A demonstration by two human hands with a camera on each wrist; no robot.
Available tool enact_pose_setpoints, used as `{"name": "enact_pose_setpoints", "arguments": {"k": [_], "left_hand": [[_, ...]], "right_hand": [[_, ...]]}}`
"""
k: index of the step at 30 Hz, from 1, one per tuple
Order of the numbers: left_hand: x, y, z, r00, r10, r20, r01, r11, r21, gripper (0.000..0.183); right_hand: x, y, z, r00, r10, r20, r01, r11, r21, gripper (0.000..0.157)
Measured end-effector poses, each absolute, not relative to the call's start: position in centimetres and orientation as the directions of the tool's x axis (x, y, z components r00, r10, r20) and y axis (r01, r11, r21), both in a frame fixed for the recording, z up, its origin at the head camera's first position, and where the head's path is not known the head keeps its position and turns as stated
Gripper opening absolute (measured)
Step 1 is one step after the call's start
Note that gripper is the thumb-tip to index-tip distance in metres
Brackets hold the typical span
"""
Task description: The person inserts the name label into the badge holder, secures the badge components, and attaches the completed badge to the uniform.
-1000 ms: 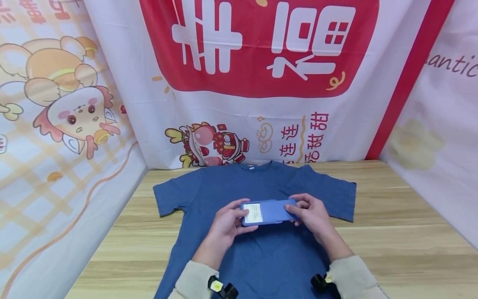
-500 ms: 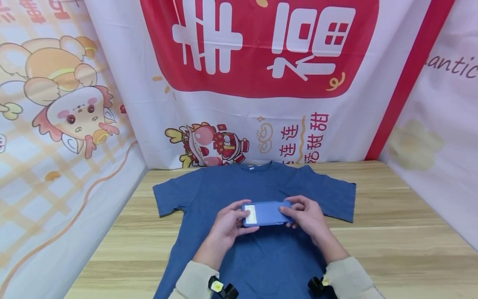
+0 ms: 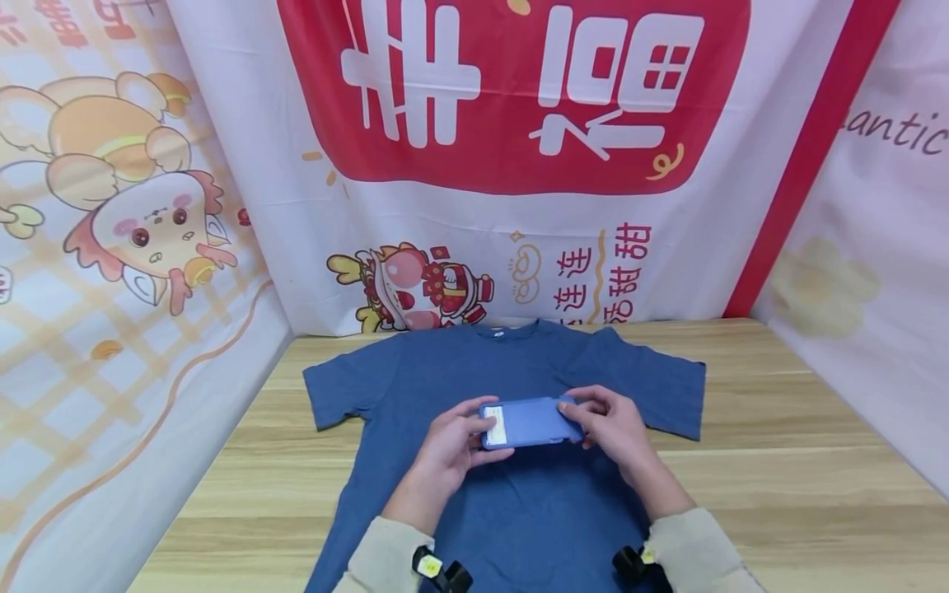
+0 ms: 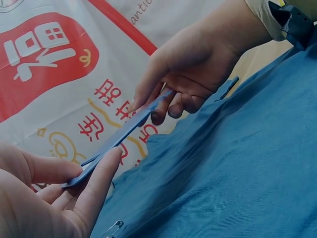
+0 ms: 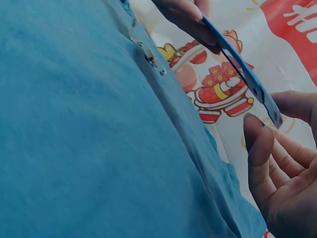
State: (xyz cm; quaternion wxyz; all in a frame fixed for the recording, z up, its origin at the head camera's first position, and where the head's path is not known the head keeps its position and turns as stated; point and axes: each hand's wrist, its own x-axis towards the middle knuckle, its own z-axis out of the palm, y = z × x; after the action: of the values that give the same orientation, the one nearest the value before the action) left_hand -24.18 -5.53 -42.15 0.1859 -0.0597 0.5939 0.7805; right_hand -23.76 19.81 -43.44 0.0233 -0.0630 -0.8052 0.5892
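A flat blue card holder [image 3: 532, 422] is held level above the shirt, with a strip of white label [image 3: 495, 425] showing at its left end. My left hand [image 3: 447, 446] grips that end, thumb on top and fingers beneath. At the other end, my right hand [image 3: 612, 424] pinches the blue cover between thumb and fingers. In the left wrist view the card holder [image 4: 120, 133] is seen edge-on, with a narrow gap between its layers near the left thumb. Below lies a dark blue T-shirt [image 3: 534, 519], spread out.
The T-shirt lies on a wood-grain table [image 3: 786, 445]. A safety pin [image 4: 114, 228] shows on the shirt in the left wrist view, and small metal pins [image 5: 150, 57] in the right wrist view. Printed cloth hangings [image 3: 519, 214] enclose the back and sides.
My right hand has shifted left with the blue cover, so less of the white label shows. My left hand stays in place. The T-shirt has not moved.
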Motion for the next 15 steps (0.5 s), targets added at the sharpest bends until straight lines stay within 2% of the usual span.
{"name": "enact_pose_setpoints", "arguments": {"k": [4,9,15], "left_hand": [[-24.17,-5.76,-42.20,-0.922,0.213,-0.325,-0.370,-0.232,0.899,0.047],[-24.20,-5.92,-42.26,-0.920,0.214,-0.330,-0.376,-0.236,0.896,0.047],[-24.17,-5.75,-42.12,-0.921,0.219,-0.323,-0.372,-0.239,0.897,0.047]], "right_hand": [[-23.84,20.35,-43.59,-0.992,0.116,-0.045,0.075,0.266,-0.961,0.039],[-23.84,20.69,-43.66,-0.997,0.065,-0.053,0.067,0.239,-0.969,0.039],[-23.93,20.92,-43.53,-0.996,0.066,-0.067,0.080,0.218,-0.973,0.038]]}}
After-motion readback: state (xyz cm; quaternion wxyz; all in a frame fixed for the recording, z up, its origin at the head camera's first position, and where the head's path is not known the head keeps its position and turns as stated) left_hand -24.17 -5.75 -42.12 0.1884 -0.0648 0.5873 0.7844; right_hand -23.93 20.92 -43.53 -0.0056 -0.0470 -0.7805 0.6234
